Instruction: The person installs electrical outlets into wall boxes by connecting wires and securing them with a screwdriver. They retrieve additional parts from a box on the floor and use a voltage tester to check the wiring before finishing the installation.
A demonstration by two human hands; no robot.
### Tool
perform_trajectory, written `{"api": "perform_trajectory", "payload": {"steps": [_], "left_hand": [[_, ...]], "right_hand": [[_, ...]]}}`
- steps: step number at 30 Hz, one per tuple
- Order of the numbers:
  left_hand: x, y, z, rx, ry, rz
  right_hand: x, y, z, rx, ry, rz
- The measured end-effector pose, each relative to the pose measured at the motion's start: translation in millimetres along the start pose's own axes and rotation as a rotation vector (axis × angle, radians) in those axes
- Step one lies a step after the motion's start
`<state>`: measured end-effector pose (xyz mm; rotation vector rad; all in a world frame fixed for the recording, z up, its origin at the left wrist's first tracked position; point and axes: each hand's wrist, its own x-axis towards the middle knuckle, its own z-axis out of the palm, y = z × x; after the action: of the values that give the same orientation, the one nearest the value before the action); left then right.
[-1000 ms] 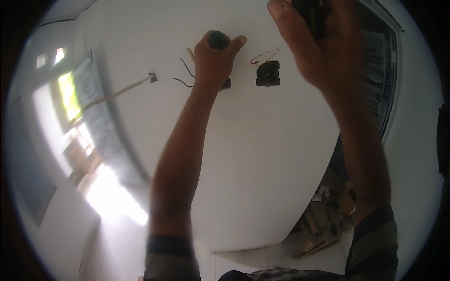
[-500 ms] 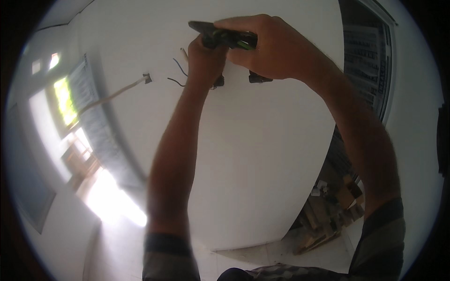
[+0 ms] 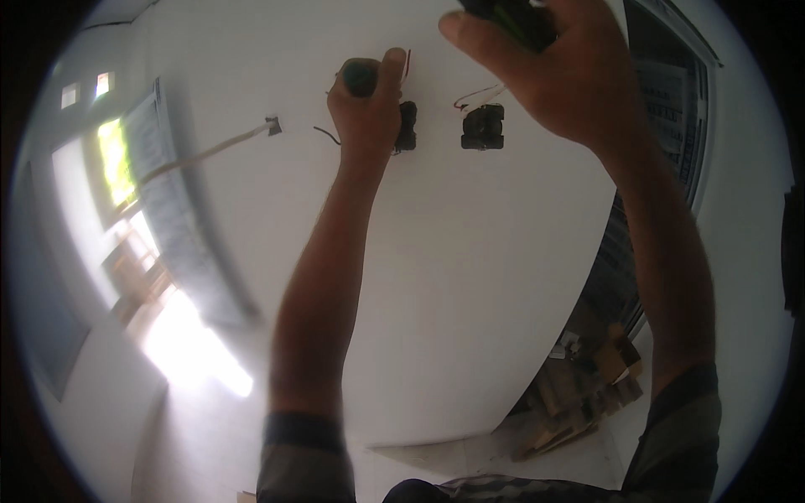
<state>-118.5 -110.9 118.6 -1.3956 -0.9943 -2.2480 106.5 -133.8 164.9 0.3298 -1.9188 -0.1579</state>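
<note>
My left hand [image 3: 366, 105] is closed around a tool whose dark green rounded end [image 3: 360, 77] shows above the fist; the rest of it is hidden. A dark wire [image 3: 325, 134] sticks out left of this hand, and a thin red wire [image 3: 408, 64] rises by the thumb. Directly right of the fist is a black wall box [image 3: 407, 126], partly covered by the hand. Higher and to the right, my right hand [image 3: 570, 80] grips black-and-green pliers [image 3: 521, 21], cut off by the top edge. Below and left of it sits a second black wall box [image 3: 482, 127] with thin red and white wires [image 3: 476, 97].
A pale cable [image 3: 210, 161] runs to a small wall opening [image 3: 273, 125] at left. A dark window or door frame [image 3: 662, 92] covered with printed sheets stands at right. Cardboard and wood pieces [image 3: 579, 402] lie on the floor, lower right.
My right hand has moved up and right with the pliers, away from my left hand. Both black wall boxes show more fully. The green rounded end in my left fist has come into sight.
</note>
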Motion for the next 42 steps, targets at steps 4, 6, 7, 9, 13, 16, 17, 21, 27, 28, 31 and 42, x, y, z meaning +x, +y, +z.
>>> {"api": "perform_trajectory", "payload": {"steps": [4, 6, 7, 9, 13, 16, 17, 21, 27, 28, 31, 42], "left_hand": [[1.3, -4.8, 10.6, -0.136, -0.011, 0.044], [6.4, -9.1, 7.8, -0.156, -0.001, 0.102], [7.0, -12.4, 11.1, -0.177, -0.004, 0.125], [11.3, -14.9, 5.4, -0.064, -0.001, 0.096], [6.1, 1.0, 14.5, 0.008, -0.074, -0.046], [16.4, -14.7, 9.8, -0.037, -0.042, 0.148], [17.1, -14.9, 2.7, -0.046, -0.094, 0.136], [12.5, 2.2, -6.9, -0.213, -0.135, -0.051], [-7.5, -2.7, -5.1, -0.294, 0.002, 0.05], [-8.6, -8.3, -12.1, -0.34, -0.055, 0.056], [-10.7, -17.2, -20.6, -0.432, -0.115, 0.122], [-6.5, -32.3, -18.2, -0.469, -0.199, 0.298]], "right_hand": [[13.2, 41.5, 26.5, 0.126, 0.152, -0.369], [12.0, 44.3, 30.3, 0.021, -0.124, -0.272], [10.6, 44.9, 28.9, -0.056, -0.267, -0.224], [23.5, 9.8, 14.3, -0.082, -0.426, -0.031], [26.2, 13.7, 25.2, 0.024, -0.117, -0.066], [36.9, 27.5, 40.6, -0.15, -0.372, 0.071], [44.2, 10.0, 27.6, -0.078, -0.526, 0.206], [47.4, -31.9, -5.5, -0.025, -0.68, 0.46], [19.9, -23.3, 9.3, -0.035, -0.279, 0.007], [18.2, -23.3, 12.2, 0.007, -0.228, -0.028], [18.3, -23.4, 15.8, 0.129, -0.149, -0.017], [4.0, 17.7, 40.2, -0.278, -0.09, -0.47]]}}
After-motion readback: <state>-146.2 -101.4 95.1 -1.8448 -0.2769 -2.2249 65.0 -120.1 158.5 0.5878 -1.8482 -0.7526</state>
